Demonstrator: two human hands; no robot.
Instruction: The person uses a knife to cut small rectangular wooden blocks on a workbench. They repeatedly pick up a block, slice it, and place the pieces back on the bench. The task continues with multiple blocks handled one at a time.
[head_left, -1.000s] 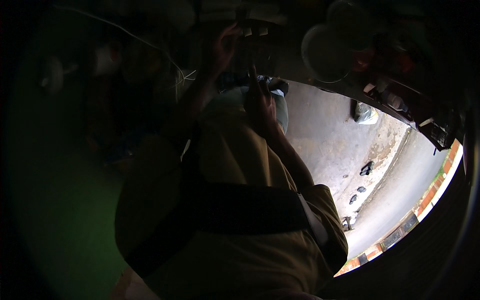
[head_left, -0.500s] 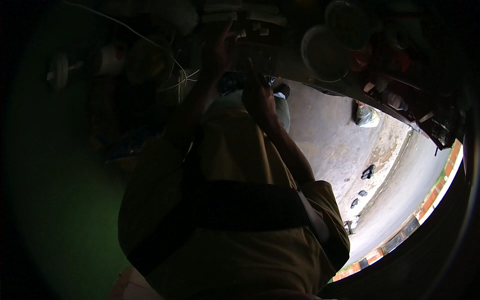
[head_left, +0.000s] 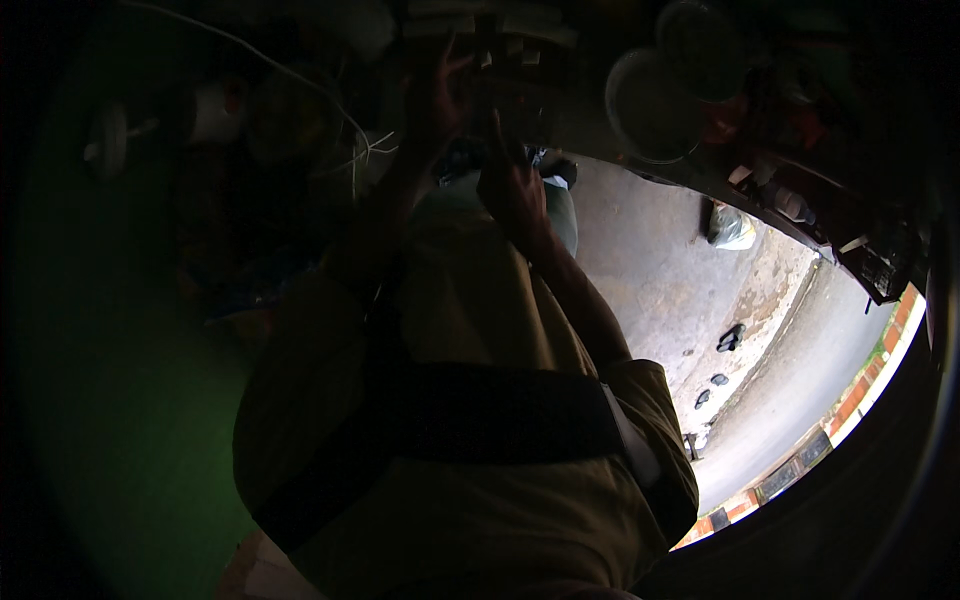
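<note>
In deep shade at the top middle of the head view, my left hand (head_left: 438, 95) is held over a dark work surface (head_left: 570, 125). Its fingers look stretched and apart, and nothing shows in them. They are nearest to several small pale pieces (head_left: 530, 57) and longer pale strips (head_left: 440, 27) beyond. My right hand (head_left: 512, 195) is just nearer and to the right, index finger pointing away from me. Its other fingers look curled; shadow hides whatever they may hold.
Round clear containers (head_left: 655, 105) stand at the right of the work surface. A dark tray (head_left: 800, 195) with small items lies further right. At the left are a white cable (head_left: 290, 75) and a white round-ended object (head_left: 108, 140). A pale bag (head_left: 732, 228) and dark footwear (head_left: 731, 338) lie on the floor.
My left hand's fingers have shifted slightly and look more spread. My right hand has moved a little to the left. The whole view has shifted slightly.
</note>
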